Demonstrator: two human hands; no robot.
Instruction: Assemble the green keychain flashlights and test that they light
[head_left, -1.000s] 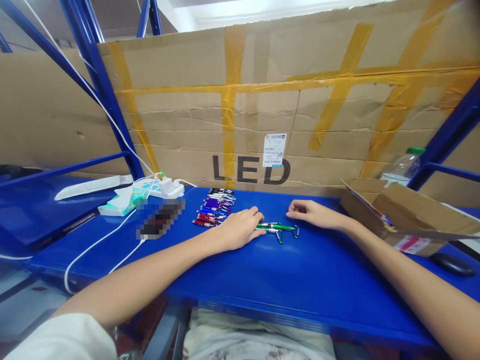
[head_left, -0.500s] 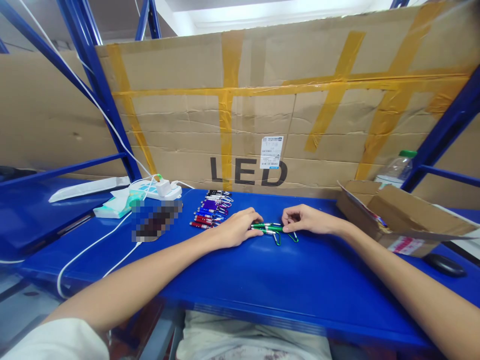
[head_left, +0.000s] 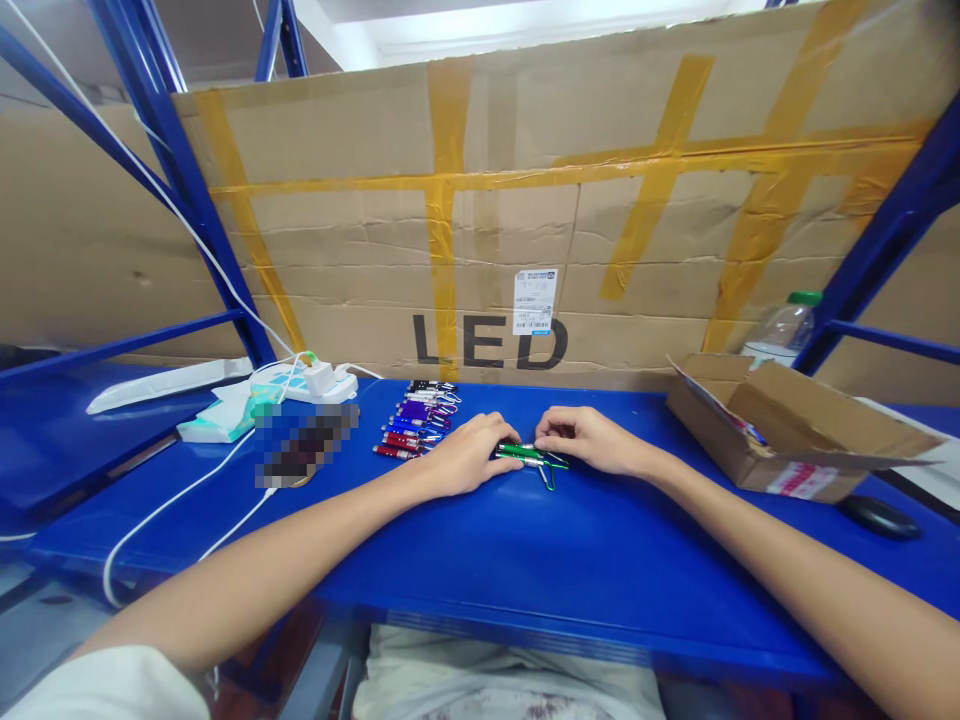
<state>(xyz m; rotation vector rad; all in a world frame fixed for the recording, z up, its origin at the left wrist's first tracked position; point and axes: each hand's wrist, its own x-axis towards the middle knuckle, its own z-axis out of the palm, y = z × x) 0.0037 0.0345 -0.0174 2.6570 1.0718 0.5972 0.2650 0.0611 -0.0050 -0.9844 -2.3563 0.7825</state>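
Note:
Two or so slim green keychain flashlights [head_left: 520, 453] with carabiner clips lie side by side on the blue table. My left hand [head_left: 477, 452] is closed round their left ends, thumb in front and fingers behind. From the other side, my right hand [head_left: 589, 438] pinches at the right end of the upper one, near its clip; its fingertips partly cover that spot. Left of my left hand, a column of similar flashlights [head_left: 415, 422] in black, silver, purple, blue and red lies in a row, clips pointing right.
An opened cardboard box [head_left: 795, 440] stands at the right, with a black computer mouse [head_left: 879, 517] in front and a bottle [head_left: 784, 330] behind. Left are a power strip [head_left: 341, 383], white cables, a tissue pack [head_left: 217, 417] and a blurred dark object [head_left: 309, 447]. A large cardboard sheet [head_left: 360, 270] backs the table [head_left: 480, 560].
My right hand has slid left along the green flashlights, closer to my left hand. The clips now sit closer together. My left hand keeps its hold, and the view has shifted slightly.

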